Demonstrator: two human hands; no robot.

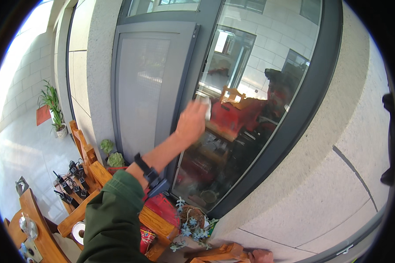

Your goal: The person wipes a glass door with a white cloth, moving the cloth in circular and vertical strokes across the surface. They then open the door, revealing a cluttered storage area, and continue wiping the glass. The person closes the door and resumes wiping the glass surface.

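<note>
My left hand [191, 121] is raised against the window pane [250, 82], slightly blurred. Its fingers press a white wad of tissue or cloth [208, 110] to the glass, close to the pane's left edge. A dark green sleeve covers that arm, and a black strap with a device [153, 177] circles the wrist. At the bottom edge, my right hand [261, 255] grips the frame of a wooden chair [222, 253], only partly in view. The pane reflects a red-topped shape, a wooden chair and a building wall.
Left of the pane is a grey framed screen panel [144, 92]. Potted succulents [194, 227] stand below the glass. A wooden bench [158, 222] carries a red cushion [147, 238]; near it are a paper roll [79, 232] and several black radio-like devices [72, 184] with cables.
</note>
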